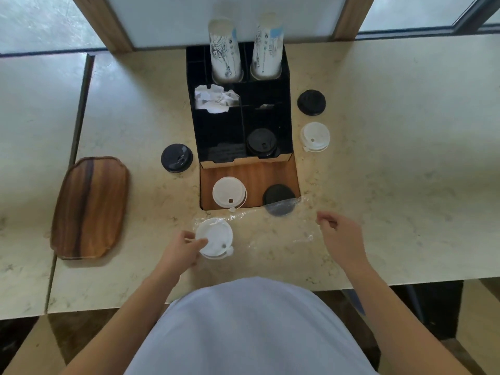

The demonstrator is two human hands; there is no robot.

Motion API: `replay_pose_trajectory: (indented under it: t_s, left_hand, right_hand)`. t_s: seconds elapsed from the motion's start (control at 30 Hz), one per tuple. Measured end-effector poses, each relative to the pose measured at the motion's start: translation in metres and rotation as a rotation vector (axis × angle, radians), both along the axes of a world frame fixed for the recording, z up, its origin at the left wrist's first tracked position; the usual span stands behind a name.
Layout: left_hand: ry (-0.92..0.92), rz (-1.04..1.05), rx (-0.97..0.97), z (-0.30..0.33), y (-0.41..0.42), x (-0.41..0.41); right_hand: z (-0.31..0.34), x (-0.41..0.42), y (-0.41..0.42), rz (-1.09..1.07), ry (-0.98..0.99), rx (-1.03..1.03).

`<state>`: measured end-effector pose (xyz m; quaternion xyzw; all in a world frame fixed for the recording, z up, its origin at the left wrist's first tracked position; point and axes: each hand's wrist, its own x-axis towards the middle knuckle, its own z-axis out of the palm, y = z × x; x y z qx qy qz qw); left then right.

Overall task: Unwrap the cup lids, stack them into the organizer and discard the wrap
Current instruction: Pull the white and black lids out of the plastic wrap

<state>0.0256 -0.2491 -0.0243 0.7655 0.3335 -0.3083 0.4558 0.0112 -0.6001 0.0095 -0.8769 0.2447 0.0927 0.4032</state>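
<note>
A sheet of clear plastic wrap (284, 234) lies spread on the counter near me. On its left end sits a white lid stack (216, 236); my left hand (184, 250) pinches that stack's left edge. A black lid (278, 201) lies partly under the wrap's far edge. My right hand (341, 236) hovers at the wrap's right edge with curled fingers pinching it. The black organizer (238, 104) stands beyond, with black lids (262, 143) in its front right slot. A white lid (229, 193) rests on the organizer's wooden front.
Loose lids lie around: black (176, 158) left of the organizer, black (311, 102) and white (315, 136) on its right. Two paper cup stacks (226, 50) and crumpled white paper (215, 98) sit in the organizer. A wooden tray (90, 207) lies at the left.
</note>
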Motion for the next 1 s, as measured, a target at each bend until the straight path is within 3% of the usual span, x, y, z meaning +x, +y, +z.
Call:
replay_pose_trajectory:
  t_s: [0.13, 0.3, 0.47, 0.57, 0.7, 0.87, 1.0]
  left_hand:
    - [0.034, 0.003, -0.026, -0.009, 0.000, 0.000]
    - [-0.009, 0.008, -0.087, 0.000, -0.006, -0.003]
    - [-0.017, -0.005, -0.194, 0.004, -0.020, -0.001]
    - [-0.027, 0.007, -0.248, 0.006, -0.022, -0.001]
    - [-0.033, -0.010, -0.278, 0.009, -0.025, -0.001]
    - [-0.068, -0.028, -0.374, 0.013, -0.029, 0.000]
    - [-0.085, 0.012, -0.403, 0.017, -0.031, 0.000]
  right_hand:
    - [-0.014, 0.024, 0.005, 0.101, 0.251, 0.060]
    - [-0.005, 0.026, 0.011, 0.099, 0.465, 0.534]
    - [-0.002, 0.022, 0.017, 0.249, 0.521, 0.684]
    - [-0.004, 0.018, 0.023, 0.332, 0.539, 0.920]
    - [-0.002, 0.014, 0.037, 0.366, 0.460, 0.851]
    - [0.000, 0.012, 0.057, 0.405, 0.402, 0.626]
    - [-0.001, 0.013, 0.062, 0.343, 0.327, 0.607]
